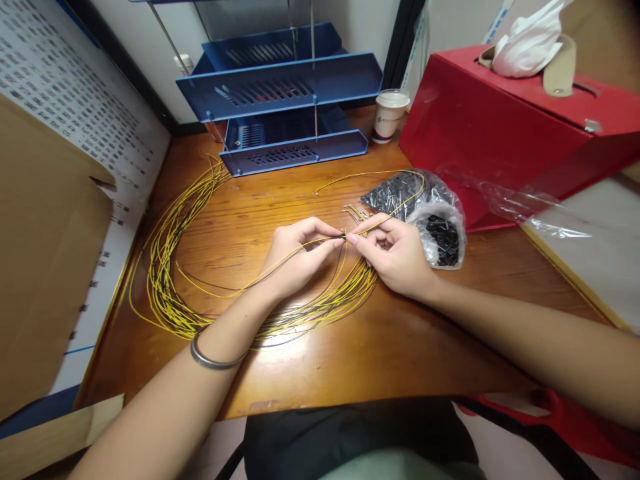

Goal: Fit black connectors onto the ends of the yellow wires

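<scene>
My left hand [299, 255] and my right hand [395, 252] meet over the middle of the wooden desk [350, 347]. Both pinch one thin yellow wire [280, 261] where a small black piece [344, 235] sits at its end. The left fingers are closed on the wire, and the right fingertips are closed on the wire just right of the black piece. A large coil of yellow wires [165, 267] lies on the desk under and to the left of my hands. A clear plastic bag of small black parts [425, 213] rests just right of my right hand.
A blue stacked letter tray [285, 100] stands at the back. A paper cup [390, 115] sits beside it. A red box [500, 127] fills the back right, with a white bag on top. Cardboard [45, 253] leans at the left. A metal bangle [213, 357] circles my left wrist.
</scene>
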A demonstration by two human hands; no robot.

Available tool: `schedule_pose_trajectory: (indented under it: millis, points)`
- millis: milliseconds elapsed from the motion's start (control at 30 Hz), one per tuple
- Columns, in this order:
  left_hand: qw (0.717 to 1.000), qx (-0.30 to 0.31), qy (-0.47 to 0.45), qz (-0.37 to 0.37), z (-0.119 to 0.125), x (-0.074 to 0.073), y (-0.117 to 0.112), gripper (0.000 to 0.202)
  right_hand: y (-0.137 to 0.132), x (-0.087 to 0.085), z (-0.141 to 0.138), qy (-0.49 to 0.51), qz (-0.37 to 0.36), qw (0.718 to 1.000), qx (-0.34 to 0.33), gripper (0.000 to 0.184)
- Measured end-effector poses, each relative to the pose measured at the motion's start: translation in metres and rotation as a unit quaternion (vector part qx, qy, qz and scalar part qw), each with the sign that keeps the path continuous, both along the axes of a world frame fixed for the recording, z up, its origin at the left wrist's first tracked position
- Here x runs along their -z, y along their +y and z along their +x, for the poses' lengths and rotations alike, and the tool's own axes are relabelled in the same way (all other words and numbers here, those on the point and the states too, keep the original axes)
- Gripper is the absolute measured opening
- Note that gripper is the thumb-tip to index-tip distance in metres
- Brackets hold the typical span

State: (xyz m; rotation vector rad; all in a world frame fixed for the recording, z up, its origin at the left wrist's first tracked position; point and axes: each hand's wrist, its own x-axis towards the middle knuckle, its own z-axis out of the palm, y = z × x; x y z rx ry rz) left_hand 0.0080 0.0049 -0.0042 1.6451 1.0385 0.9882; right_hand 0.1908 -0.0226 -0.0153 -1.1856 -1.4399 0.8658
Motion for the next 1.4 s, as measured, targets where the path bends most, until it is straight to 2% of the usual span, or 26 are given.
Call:
schedule_pose_trajectory:
  millis: [333, 1133, 1400]
  points:
    - [1.0, -0.003, -0.006, 0.0, 0.0014, -0.0013, -0.0004, 0.02, -0.0011, -0.0006, 0.0004, 0.002, 0.009, 1.0, 0.004, 0.018]
    - [1.0, 0.003, 0.007, 0.023, 0.0012, -0.0023, -0.0005, 0.016, 0.0013, 0.001, 0.0001, -0.012, 0.008, 1.0, -0.015, 0.017]
    - [0.999, -0.001, 0.007, 0.033, 0.0014, -0.0009, 0.0007, 0.018, 0.0002, -0.0019, -0.0006, 0.002, 0.022, 1.0, 0.005, 0.016]
